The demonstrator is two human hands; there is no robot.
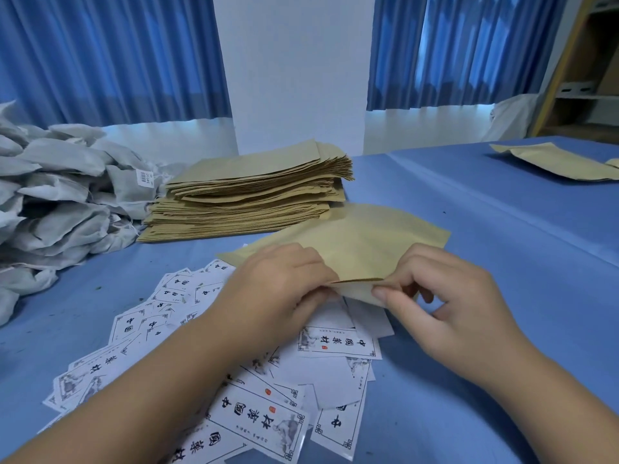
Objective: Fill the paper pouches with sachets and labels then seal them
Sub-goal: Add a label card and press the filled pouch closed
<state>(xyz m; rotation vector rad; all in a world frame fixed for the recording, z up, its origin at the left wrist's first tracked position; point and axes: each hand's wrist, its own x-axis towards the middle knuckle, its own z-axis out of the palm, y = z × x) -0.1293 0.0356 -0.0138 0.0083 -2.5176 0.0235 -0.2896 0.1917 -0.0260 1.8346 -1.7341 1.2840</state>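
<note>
One paper pouch (355, 246) sits low over the scattered labels in front of the person, its mouth turned toward them. The left hand (284, 283) pinches one lip of the mouth. The right hand (449, 296) nips the other lip between thumb and forefinger, and a thin slit shows between the two. The pouch looks very light, thin and limp, and would likely crease or tear under a hard pull. The lips near the corners seem the place to hold it, spreading them gently. The labels (261, 416) beneath look like glossy slips that may slide. Behind is the stack of empty pouches (251, 195), with soft grey sachets (60, 195) heaped at the left. Another pouch (562, 162) lies far right on the blue table (502, 262).
</note>
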